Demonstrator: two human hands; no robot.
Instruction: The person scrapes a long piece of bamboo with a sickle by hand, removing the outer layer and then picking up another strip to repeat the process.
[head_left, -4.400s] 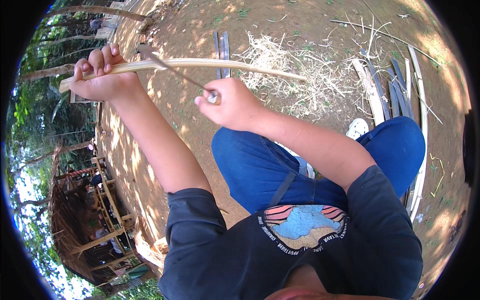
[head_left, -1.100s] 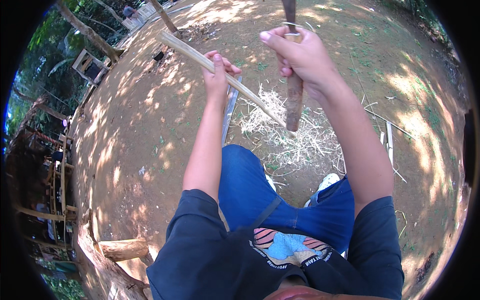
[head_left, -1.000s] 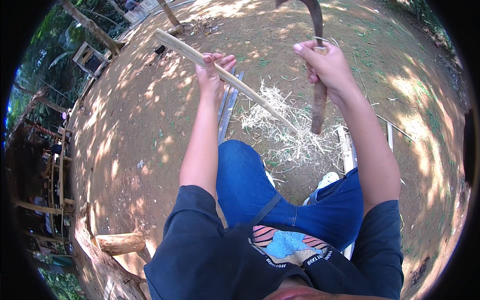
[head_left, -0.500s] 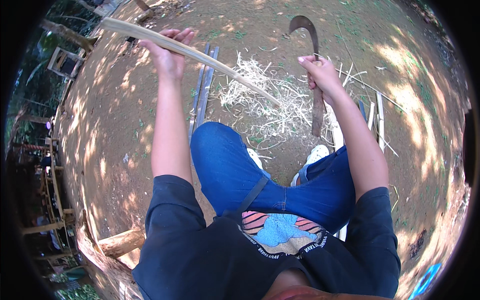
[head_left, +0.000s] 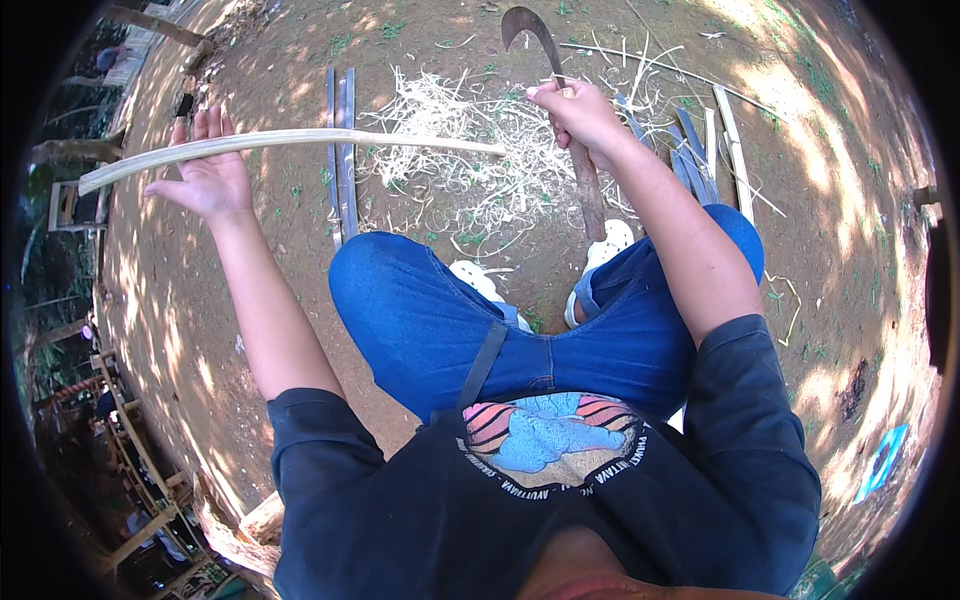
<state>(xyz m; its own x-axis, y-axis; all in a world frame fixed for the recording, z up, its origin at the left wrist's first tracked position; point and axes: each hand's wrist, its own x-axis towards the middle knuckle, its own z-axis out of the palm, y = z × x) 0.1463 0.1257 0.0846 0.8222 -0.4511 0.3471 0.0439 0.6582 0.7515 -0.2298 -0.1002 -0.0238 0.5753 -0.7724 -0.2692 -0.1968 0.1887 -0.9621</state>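
My left hand [head_left: 218, 182] is turned palm up with its fingers stretched out and spread. Across those fingers lies a long pale strip of split wood or bamboo [head_left: 300, 140], its fingers not wrapped round it. The strip's thinner end reaches right, over a heap of curled shavings [head_left: 430, 125]. In my right hand [head_left: 583, 122] is a sickle [head_left: 537, 32] with a dark hooked blade, the hand closed round its wooden handle [head_left: 587, 195]. The blade points away from me, and the handle's lower end hangs near my right shoe.
Two dark narrow strips [head_left: 347, 150] lie left of the shavings. More strips [head_left: 735, 150] lie on the ground at right, beside my right knee. Wooden rails and posts [head_left: 130, 430] stand at far left, and a log [head_left: 262, 520] lies behind my left elbow.
My left hand has swung left and its fingers have opened out flat; the strip has turned from slanted to nearly level. The right hand with the sickle appears farther left and higher.
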